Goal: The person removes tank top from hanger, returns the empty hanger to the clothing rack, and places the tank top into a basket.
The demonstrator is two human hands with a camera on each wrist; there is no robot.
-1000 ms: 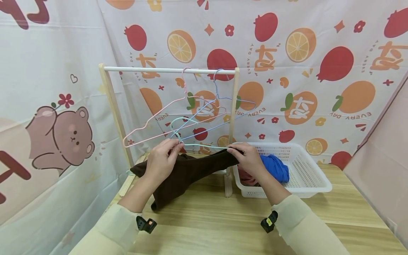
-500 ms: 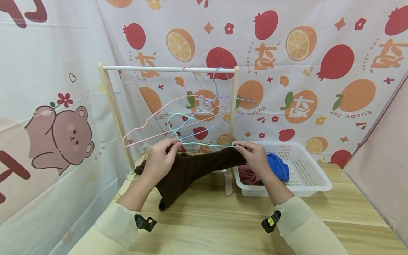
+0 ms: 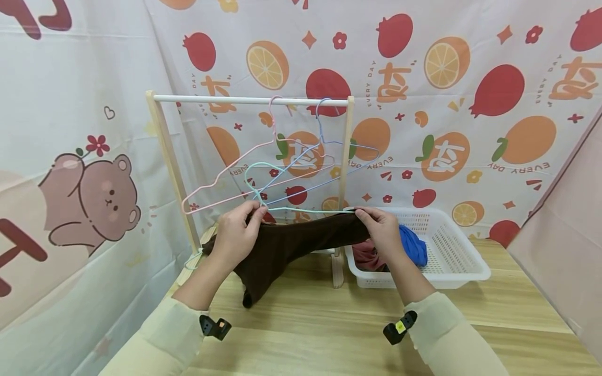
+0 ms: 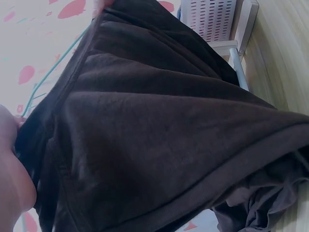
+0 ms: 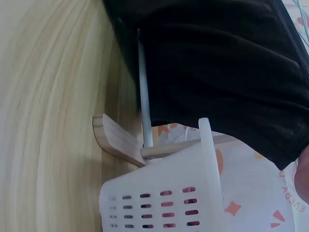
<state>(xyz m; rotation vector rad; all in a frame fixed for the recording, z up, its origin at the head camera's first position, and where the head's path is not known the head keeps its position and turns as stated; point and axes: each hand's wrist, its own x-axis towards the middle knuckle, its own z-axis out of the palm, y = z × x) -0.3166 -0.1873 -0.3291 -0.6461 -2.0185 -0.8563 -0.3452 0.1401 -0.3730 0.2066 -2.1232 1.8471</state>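
My left hand (image 3: 237, 230) pinches a mint-green hanger (image 3: 310, 210) just below its hook, with a dark brown garment (image 3: 287, 250) bunched by the fingers. At the hanger's right end, my right hand (image 3: 382, 230) pinches the garment's upper edge between thumb and fingers. The cloth is drawn out between both hands and droops toward the table. Past my left wrist, the hanger's other end sticks out of the cloth. In the left wrist view the brown cloth (image 4: 145, 130) fills most of the frame, its seam running up toward the right fingers.
Behind the hands stands a rack (image 3: 211, 99) with a white rail and wooden posts. A pink hanger (image 3: 226, 172) and a blue hanger (image 3: 348, 144) hang from it. On the right, a white basket (image 3: 470, 250) holds blue cloth (image 3: 414, 248) and dull red cloth (image 3: 369, 256).
My right hand has moved right along the hanger, drawing the brown garment's edge with it. The hanger's hook has risen slightly and shifted left. The garment's lower corner has swung right.
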